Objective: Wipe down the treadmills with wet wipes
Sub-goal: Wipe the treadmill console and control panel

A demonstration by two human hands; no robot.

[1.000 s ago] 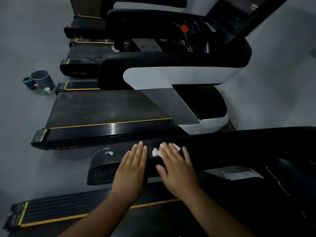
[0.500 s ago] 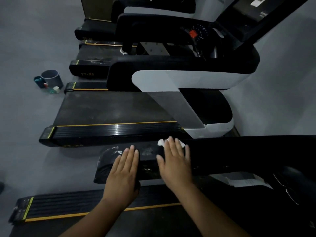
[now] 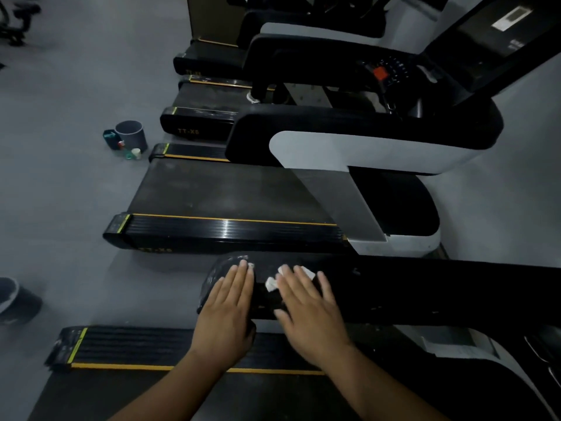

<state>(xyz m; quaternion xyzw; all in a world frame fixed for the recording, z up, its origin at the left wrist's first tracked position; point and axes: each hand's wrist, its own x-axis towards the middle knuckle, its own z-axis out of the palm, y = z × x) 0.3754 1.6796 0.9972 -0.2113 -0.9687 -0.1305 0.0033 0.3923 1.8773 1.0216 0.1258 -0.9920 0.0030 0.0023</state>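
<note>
The black handrail [image 3: 425, 287] of the nearest treadmill runs across the lower middle of the head view. My right hand [image 3: 309, 311] lies flat on it and presses a white wet wipe [image 3: 271, 283], whose edges show between and beyond the fingers. My left hand [image 3: 227, 308] rests flat on the rail's rounded left end, fingers together, thumb curled under the rail. A small white bit shows at its fingertips. Streaks shine on the rail end beside that hand.
A second treadmill's belt [image 3: 218, 192] and its black-and-white console arm [image 3: 364, 150] lie just beyond, with more treadmills behind. A grey bucket [image 3: 131, 135] and small bottles [image 3: 133, 153] stand on the floor at the left. Another dark bin [image 3: 15, 299] sits at the left edge.
Both hands have slid left along the handrail toward its rounded end, the wipe travelling under my right hand. The view has tilted up slightly.
</note>
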